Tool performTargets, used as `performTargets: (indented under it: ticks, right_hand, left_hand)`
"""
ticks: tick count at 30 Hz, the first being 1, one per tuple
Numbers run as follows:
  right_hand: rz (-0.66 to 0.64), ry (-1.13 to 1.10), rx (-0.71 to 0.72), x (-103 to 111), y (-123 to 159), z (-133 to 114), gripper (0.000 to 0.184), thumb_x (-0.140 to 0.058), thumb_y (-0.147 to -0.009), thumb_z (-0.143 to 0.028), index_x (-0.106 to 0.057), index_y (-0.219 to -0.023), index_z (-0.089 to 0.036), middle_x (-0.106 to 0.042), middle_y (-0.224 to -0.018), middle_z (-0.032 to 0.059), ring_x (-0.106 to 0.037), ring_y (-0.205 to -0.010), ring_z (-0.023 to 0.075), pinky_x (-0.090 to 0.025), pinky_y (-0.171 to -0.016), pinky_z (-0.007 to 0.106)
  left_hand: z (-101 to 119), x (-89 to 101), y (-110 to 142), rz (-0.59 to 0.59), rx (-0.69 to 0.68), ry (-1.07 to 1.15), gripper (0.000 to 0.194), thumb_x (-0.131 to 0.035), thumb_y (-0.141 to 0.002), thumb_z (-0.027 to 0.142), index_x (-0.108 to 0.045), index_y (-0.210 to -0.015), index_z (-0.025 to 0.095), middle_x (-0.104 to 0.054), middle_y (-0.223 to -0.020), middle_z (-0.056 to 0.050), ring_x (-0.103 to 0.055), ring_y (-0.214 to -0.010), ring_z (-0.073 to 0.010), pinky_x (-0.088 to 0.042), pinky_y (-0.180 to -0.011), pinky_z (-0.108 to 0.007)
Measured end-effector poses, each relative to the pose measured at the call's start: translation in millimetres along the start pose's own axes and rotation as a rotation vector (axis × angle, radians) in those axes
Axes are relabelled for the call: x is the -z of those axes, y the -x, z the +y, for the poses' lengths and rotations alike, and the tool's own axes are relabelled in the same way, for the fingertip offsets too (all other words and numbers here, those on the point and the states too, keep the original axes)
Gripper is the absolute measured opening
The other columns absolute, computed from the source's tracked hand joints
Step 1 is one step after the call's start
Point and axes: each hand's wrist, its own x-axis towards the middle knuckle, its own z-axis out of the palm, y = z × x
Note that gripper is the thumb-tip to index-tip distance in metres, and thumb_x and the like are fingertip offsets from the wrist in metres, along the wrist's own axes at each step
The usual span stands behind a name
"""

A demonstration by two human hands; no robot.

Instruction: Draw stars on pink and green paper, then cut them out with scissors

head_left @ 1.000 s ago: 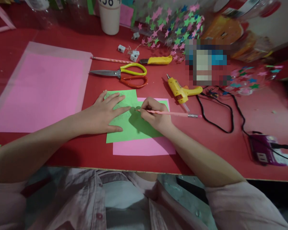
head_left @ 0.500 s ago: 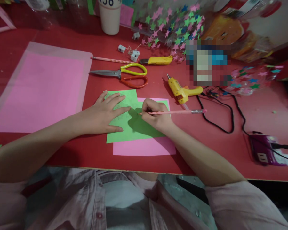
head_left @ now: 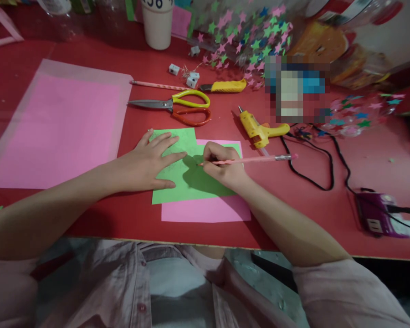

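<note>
My left hand point(head_left: 150, 161) lies flat with fingers spread on the left part of a green paper sheet point(head_left: 171, 193). Faint pencil marks show on the green sheet around those fingers. In my right hand point(head_left: 223, 166) is a pink pencil point(head_left: 256, 159), held in a writing grip. Its tip is at the middle of the green sheet, and its eraser end points right. Under the green sheet lies a pink paper sheet point(head_left: 205, 212), showing along the bottom and upper right. Scissors point(head_left: 164, 105) with yellow and red handles lie spread just beyond my hands.
Left on the red table point(head_left: 123, 218) lies a larger pink sheet point(head_left: 71, 127). Beyond are another pencil point(head_left: 157, 85), a yellow cutter point(head_left: 228, 86), a white cup point(head_left: 157, 27) and star-filled containers. At right are a yellow glue gun point(head_left: 259, 130), its black cord and a purple power adapter point(head_left: 377, 214).
Almost nothing differs. The whole view has shifted very slightly; both hands, the pencil and the papers keep practically the same places.
</note>
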Motion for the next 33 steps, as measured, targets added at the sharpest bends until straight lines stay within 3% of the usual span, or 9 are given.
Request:
performTargets:
  ticks: [33]
  right_hand:
    - [-0.001, -0.004, 0.077, -7.9, 3.7, 2.1, 0.015, -0.054, -0.076, -0.013, -0.044, -0.069, -0.021, -0.044, -0.057, -0.0072, -0.037, -0.053, 0.0071, -0.028, -0.051, 0.023]
  left_hand:
    - [0.8, 0.8, -0.7, -0.014, 0.01, 0.016, 0.073, -0.058, -0.089, 0.055, -0.039, -0.151, 0.02, -0.023, -0.162, -0.023, -0.014, -0.152, -0.0379, -0.007, -0.118, -0.066]
